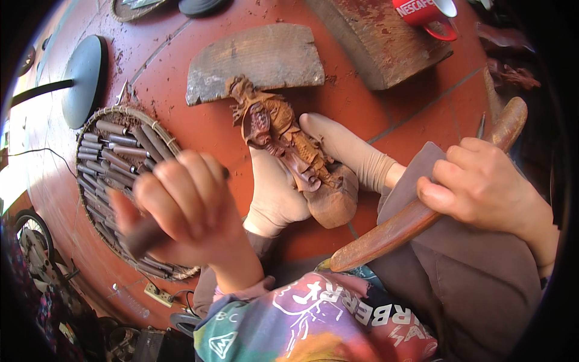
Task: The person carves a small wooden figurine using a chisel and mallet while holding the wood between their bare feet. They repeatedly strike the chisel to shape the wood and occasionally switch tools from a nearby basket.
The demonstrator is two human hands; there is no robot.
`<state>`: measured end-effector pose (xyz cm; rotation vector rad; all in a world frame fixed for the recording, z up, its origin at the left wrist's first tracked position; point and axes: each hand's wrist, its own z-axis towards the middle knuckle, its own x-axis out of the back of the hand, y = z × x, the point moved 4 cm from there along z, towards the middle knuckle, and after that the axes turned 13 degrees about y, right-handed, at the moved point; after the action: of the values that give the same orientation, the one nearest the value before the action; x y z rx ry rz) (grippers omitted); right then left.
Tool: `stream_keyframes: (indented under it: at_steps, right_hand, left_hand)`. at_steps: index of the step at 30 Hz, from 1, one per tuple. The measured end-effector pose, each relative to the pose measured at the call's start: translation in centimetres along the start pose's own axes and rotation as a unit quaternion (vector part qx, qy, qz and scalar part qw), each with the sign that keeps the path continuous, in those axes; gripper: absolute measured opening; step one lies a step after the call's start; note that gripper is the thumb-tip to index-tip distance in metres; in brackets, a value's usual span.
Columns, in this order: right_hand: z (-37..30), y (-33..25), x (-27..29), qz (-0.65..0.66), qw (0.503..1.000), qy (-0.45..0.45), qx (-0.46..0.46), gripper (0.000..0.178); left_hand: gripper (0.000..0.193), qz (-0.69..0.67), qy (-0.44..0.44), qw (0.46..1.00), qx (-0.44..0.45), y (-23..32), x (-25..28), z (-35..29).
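Observation:
My left hand (187,202), slightly blurred, is closed around a dark tool handle (145,237) above the basket's right side; the tool's working end cannot be made out. At the right, my right hand (482,184) is wrapped around a long, curved wooden club (386,234) lying across my lap. A thin metal tip (481,125) pokes up beyond that hand; what it belongs to is hidden. Between my socked feet (356,145) leans a carved wooden figure (280,130), reddish brown with a rounded block at its lower end. Its upper end rests by a worn wooden board (256,63).
A round woven basket (90,120) at the left holds many dark-handled tools. Behind are a thick wooden block (386,54), a red mug (431,15) and a dark round base (84,81). A power strip (158,294) sits on the red tiled floor, where wood chips lie scattered.

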<state>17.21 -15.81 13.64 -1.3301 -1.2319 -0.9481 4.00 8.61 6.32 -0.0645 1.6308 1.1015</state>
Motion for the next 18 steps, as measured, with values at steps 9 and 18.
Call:
stream_keyframes:
  at_steps: [9, 18]
  right_hand:
    - [0.2, -0.1, 0.0, 0.0, 1.0, 0.015, -0.02, 0.02]
    - [0.1, -0.2, -0.4, -0.02, 0.999, 0.012, -0.029, 0.018]
  left_hand:
    - [0.053, -0.032, -0.074, 0.989, 0.126, -1.9, 1.7, 3.2]
    - [0.057, -0.034, -0.093, 0.986, 0.137, -3.2, 1.7, 2.7]
